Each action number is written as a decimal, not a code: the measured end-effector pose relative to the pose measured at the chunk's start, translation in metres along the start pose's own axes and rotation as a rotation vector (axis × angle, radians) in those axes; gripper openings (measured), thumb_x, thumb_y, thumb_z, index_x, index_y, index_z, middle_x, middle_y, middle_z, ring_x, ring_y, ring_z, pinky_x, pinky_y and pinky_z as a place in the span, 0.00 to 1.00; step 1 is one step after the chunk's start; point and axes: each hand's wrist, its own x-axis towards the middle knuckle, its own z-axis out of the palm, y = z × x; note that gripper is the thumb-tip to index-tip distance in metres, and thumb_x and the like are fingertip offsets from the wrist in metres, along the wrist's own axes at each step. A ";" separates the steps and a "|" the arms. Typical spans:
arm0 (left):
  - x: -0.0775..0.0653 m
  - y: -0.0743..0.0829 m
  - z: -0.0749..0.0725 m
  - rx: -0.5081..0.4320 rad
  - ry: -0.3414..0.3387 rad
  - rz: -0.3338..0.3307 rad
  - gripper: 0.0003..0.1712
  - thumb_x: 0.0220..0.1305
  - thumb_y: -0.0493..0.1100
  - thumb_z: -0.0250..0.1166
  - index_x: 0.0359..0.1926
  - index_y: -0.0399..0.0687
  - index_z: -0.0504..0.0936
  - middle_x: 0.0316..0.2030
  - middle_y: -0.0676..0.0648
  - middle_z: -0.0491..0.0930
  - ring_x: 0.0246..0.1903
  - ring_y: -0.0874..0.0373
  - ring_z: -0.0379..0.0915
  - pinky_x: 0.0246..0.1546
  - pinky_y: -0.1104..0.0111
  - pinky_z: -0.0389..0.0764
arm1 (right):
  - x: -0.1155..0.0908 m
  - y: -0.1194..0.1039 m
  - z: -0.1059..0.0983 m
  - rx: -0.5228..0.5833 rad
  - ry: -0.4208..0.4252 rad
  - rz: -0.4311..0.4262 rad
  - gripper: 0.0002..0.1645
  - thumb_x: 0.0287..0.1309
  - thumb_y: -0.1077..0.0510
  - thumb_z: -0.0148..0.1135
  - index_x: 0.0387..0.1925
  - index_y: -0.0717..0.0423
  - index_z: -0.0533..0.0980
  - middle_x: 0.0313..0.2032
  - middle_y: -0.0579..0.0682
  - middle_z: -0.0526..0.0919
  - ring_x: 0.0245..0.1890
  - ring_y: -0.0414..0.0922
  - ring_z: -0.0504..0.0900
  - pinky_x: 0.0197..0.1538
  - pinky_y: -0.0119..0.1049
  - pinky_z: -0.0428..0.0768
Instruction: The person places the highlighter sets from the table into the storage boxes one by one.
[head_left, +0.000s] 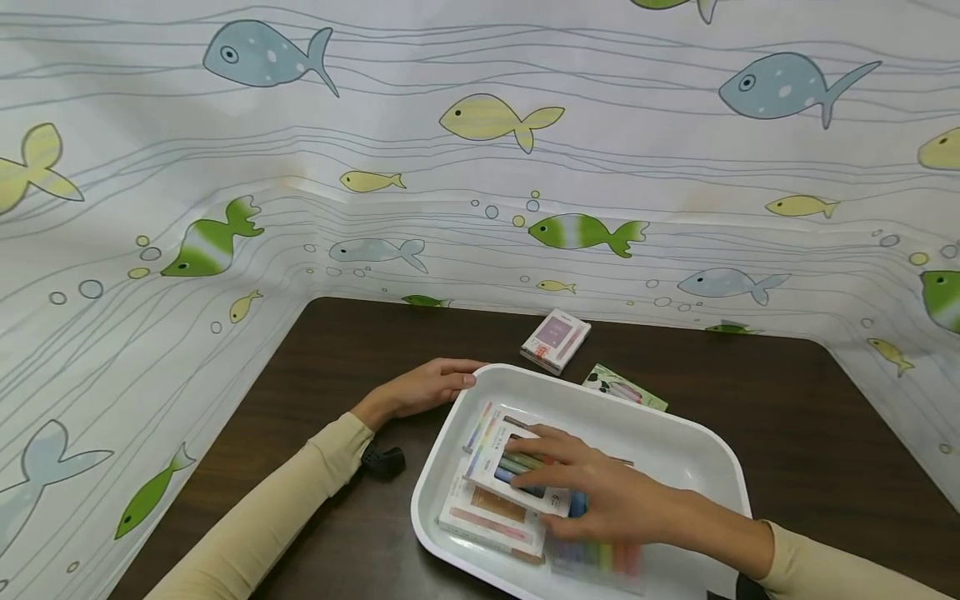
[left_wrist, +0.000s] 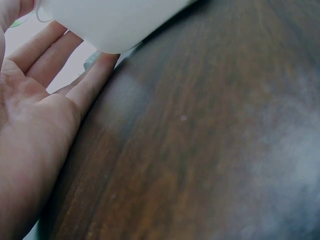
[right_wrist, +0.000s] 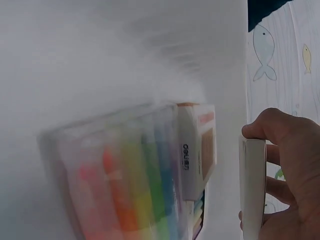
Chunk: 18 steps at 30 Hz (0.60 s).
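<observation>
A white tray (head_left: 720, 475) sits on the dark table. At its far left corner my left hand (head_left: 420, 387) touches the rim; in the left wrist view its fingers extend straight beside the tray's outer wall. Over the tray, my right hand (head_left: 600, 483) holds a white windowed box (head_left: 487, 462) with coloured sticks showing. The right wrist view shows this box edge-on between thumb and fingers. Below it lie a white box with a brown panel (head_left: 495, 508) and a clear pack of rainbow-coloured sticks (right_wrist: 135, 185), partly hidden by my right hand in the head view.
Behind the tray lies a white box with a purple panel (head_left: 555, 337). A green box with a panda picture (head_left: 626, 387) lies partly hidden behind the tray's far rim. A fish-patterned sheet (head_left: 480, 192) stands around the table (head_left: 360, 325).
</observation>
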 end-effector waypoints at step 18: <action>0.000 -0.003 -0.003 0.003 -0.014 0.009 0.28 0.81 0.40 0.52 0.76 0.36 0.63 0.68 0.37 0.69 0.63 0.46 0.70 0.60 0.57 0.74 | 0.008 -0.006 0.013 0.015 -0.028 -0.076 0.24 0.66 0.51 0.70 0.62 0.40 0.78 0.72 0.48 0.66 0.76 0.59 0.53 0.71 0.56 0.61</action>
